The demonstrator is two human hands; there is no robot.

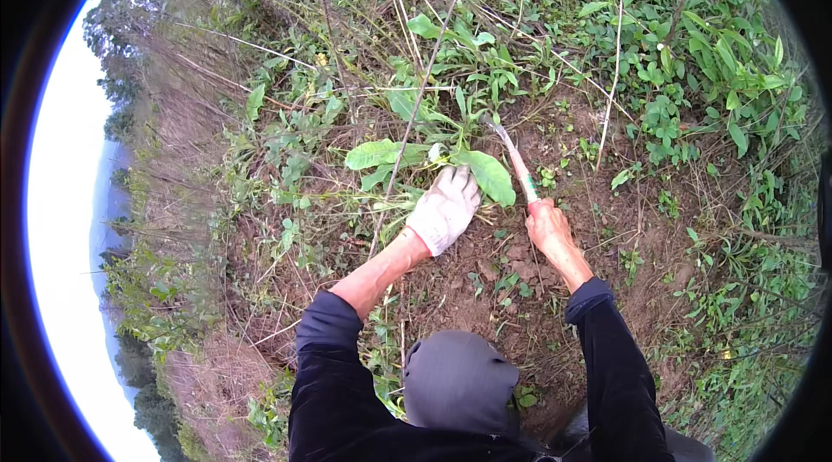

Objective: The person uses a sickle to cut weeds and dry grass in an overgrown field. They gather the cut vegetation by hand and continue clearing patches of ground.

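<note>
My left hand (447,207), in a white knit glove with a soiled back, is at the base of a broad-leaved green plant (491,177). Its fingertips are tucked among the stems, so what they grip cannot be told. Bare, my right hand (549,225) is closed around the red end of a slim hand tool's handle (524,177). Green marks show on the handle just above the fist. The tool's metal head (491,122) touches the ground growth just right of the plant, partly hidden by leaves.
Brown soil (468,299) with small weeds lies around my knee (458,381). A long dry stem (426,78) slants across the plant. Another pale stalk (613,82) stands to the right, near leafy shrubs (734,59). Dry brush (182,156) covers the left side.
</note>
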